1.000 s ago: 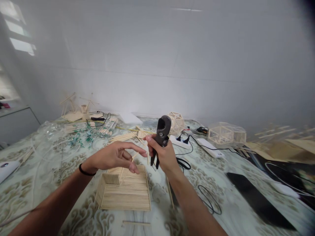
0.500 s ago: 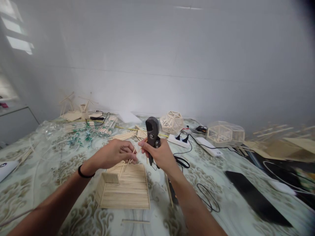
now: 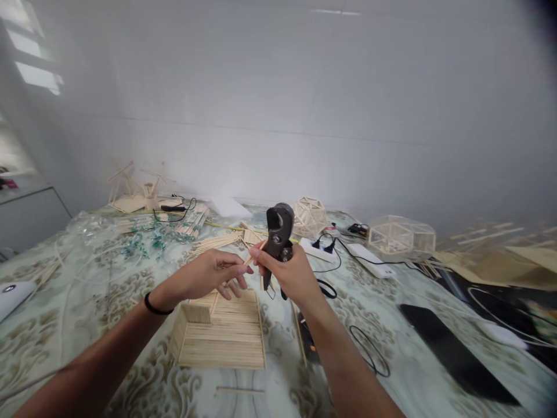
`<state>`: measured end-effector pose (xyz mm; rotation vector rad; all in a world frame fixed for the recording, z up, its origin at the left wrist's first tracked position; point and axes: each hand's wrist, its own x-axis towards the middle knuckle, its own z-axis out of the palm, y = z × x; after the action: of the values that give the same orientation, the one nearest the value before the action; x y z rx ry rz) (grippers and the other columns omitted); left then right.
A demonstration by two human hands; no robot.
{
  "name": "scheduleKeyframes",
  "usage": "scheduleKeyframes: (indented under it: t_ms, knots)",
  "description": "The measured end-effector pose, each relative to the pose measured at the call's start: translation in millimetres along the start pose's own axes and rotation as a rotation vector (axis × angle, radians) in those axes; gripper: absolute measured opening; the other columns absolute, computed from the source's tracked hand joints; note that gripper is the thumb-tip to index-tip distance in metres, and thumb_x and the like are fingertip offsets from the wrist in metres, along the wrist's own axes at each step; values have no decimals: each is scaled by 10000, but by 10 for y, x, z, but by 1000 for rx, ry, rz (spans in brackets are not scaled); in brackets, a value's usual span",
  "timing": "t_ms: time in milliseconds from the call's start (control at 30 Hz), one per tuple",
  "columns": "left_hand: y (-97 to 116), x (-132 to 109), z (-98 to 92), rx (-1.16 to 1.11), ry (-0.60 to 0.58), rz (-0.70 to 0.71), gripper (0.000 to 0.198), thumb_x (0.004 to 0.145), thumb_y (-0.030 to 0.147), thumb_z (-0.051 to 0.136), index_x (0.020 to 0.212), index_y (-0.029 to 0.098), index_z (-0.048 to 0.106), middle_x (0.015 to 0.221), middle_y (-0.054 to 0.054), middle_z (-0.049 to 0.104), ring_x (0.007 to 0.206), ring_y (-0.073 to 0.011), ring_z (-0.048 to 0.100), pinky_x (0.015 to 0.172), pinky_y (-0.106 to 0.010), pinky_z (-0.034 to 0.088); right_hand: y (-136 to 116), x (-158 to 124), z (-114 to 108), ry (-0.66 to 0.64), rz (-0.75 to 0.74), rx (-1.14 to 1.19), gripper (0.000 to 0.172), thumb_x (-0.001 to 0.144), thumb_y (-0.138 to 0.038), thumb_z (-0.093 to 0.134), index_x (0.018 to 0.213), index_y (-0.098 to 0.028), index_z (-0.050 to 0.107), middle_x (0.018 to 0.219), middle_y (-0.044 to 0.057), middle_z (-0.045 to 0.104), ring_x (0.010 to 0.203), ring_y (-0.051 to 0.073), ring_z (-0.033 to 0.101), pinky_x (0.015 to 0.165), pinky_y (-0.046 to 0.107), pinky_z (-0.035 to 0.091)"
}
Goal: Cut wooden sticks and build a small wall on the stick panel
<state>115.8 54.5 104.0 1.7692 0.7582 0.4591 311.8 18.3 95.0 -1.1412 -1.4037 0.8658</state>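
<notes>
My right hand (image 3: 287,270) is wrapped round a black cutter tool (image 3: 278,229), held upright, and its thumb and finger also pinch a short wooden stick (image 3: 255,253). Just left of it, my left hand (image 3: 224,273) has its fingers spread, with the thumb and a fingertip close to the lower end of that stick; whether they touch it is unclear. Below both hands lies a panel of wooden sticks (image 3: 221,342) with a low upright wall (image 3: 198,314) at its left. One loose stick (image 3: 241,390) rests in front of the panel.
Behind are loose sticks (image 3: 217,241), a stick dome (image 3: 310,215) and a white power strip (image 3: 318,249) with cables. Further right stand another stick frame (image 3: 391,234) and a black flat object (image 3: 452,351). Green-tipped sticks (image 3: 191,222) lie at the back left.
My left hand's fingers have opened from a pinch on sticks. My right hand, with the cutter, has shifted slightly right and the cutter has turned a little.
</notes>
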Motion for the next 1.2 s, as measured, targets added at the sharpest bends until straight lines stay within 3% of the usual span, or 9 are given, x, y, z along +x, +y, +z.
scheduleKeyframes:
  t_ms: [167, 467, 767, 900, 1033, 1200]
  knots:
    - [-18, -17, -16, -109, -48, 39, 469, 908, 582, 625, 895, 121, 713, 841, -102, 773, 710, -203, 765, 679, -320, 646, -3, -15, 21, -35, -61, 26, 365, 827, -534, 713, 840, -170, 709, 633, -1, 622, 570, 125, 537, 557, 256, 442]
    - [-34, -11, -32, -142, -27, 90, 374, 931, 486, 654, 961, 134, 776, 988, -110, 805, 942, -237, 776, 915, -390, 619, -8, -18, 50, -57, -35, 11, 385, 774, -544, 749, 713, -181, 639, 628, 2, 613, 590, 141, 549, 580, 267, 439]
    - [-96, 19, 59, -248, 23, 174, 311, 922, 428, 691, 921, 123, 755, 919, -89, 790, 903, -222, 774, 865, -364, 645, 35, -16, 64, -28, -31, -69, 364, 796, -518, 720, 716, -173, 638, 598, -8, 586, 559, 134, 511, 581, 277, 423]
    - [-35, -42, -18, -189, 25, 160, 317, 917, 421, 699, 866, 115, 762, 890, -104, 803, 847, -227, 786, 801, -326, 656, 37, 24, -59, 83, -225, -204, 306, 893, -480, 624, 809, -187, 654, 729, 24, 648, 682, 169, 584, 689, 299, 473]
    - [47, -130, -116, -165, -87, 140, 291, 917, 386, 704, 864, 113, 790, 869, -105, 808, 827, -240, 793, 765, -311, 662, 82, 81, -245, 240, -590, -457, 40, 886, -209, 581, 912, -217, 610, 940, 67, 659, 902, 212, 619, 844, 340, 485]
    - [71, -169, -118, -200, -215, 90, 253, 899, 348, 727, 859, 108, 798, 872, -107, 808, 808, -227, 794, 748, -269, 656, 140, 91, -241, 103, -808, -581, 270, 804, -33, 554, 976, -239, 575, 1013, 77, 635, 965, 222, 613, 854, 363, 495]
